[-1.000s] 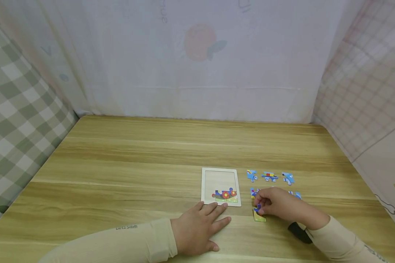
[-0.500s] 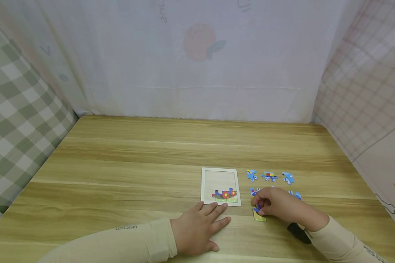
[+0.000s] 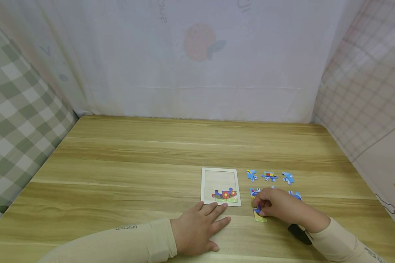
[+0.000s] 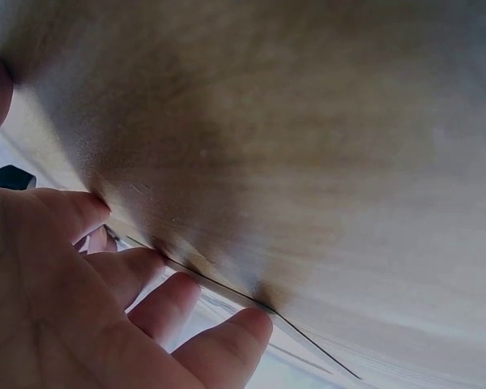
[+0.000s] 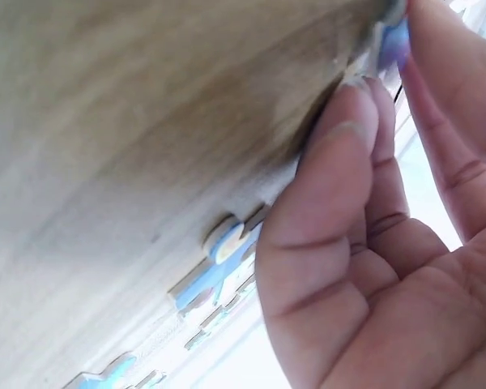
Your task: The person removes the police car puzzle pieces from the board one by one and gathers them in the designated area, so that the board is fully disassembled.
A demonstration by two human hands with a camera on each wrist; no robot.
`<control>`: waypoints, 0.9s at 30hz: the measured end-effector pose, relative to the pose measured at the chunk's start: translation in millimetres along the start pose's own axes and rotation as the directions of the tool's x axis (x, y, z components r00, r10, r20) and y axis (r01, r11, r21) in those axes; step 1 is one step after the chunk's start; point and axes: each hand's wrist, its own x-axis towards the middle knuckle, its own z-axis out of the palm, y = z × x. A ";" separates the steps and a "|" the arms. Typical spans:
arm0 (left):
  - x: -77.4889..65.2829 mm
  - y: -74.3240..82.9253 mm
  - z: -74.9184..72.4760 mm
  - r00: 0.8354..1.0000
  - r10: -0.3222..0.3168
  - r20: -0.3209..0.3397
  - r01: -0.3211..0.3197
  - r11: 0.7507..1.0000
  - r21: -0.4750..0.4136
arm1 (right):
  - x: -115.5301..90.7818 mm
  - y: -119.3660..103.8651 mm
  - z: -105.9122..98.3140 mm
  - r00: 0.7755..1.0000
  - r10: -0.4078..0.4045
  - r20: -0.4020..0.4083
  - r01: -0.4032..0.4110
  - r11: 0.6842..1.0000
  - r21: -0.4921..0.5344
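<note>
My right hand (image 3: pixel 279 204) pinches a yellow-green and blue jigsaw piece (image 3: pixel 260 216) between thumb and fingers, low over the table. In the right wrist view a blue bit of this piece (image 5: pixel 394 44) shows between the fingertips. My left hand (image 3: pixel 199 230) lies palm down with fingers spread, its fingertips at the near rim of the white puzzle tray (image 3: pixel 203 188). Inside the tray, joined pieces (image 3: pixel 226 195) with red and yellow wheel shapes fill the lower right. The left wrist view shows the left fingers (image 4: pixel 170 304) along the tray edge.
Right of the tray, loose jigsaw pieces lie in rows: a far row with a left piece (image 3: pixel 251 175), a middle piece (image 3: pixel 270 176) and a right piece (image 3: pixel 288 178). Nearer are a piece (image 3: pixel 254 193) and another (image 3: pixel 295 194), with my right hand partly covering that row.
The right hand's fingers shift very slightly on the pinched jigsaw piece, which turns a little and now sits slightly nearer me. The left hand and the tray stay put.
</note>
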 end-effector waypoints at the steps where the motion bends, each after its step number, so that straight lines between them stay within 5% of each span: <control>1: 0.0 0.0 0.0 1.000 0.000 -0.002 0.000 1.000 0.000 | -0.1 0.1 -0.1 1.000 -0.003 0.000 0.003 1.000 -0.001; 15: 0.1 -0.4 1.3 1.000 -0.004 -0.001 0.004 1.000 0.001 | 18.6 -21.4 -8.5 0.985 -0.022 -0.169 0.013 0.998 -0.057; 27: -1.7 -1.0 0.4 0.999 0.009 -0.038 -0.008 0.999 0.031 | 51.4 -45.6 0.0 0.988 -0.023 -0.153 0.020 1.000 -0.018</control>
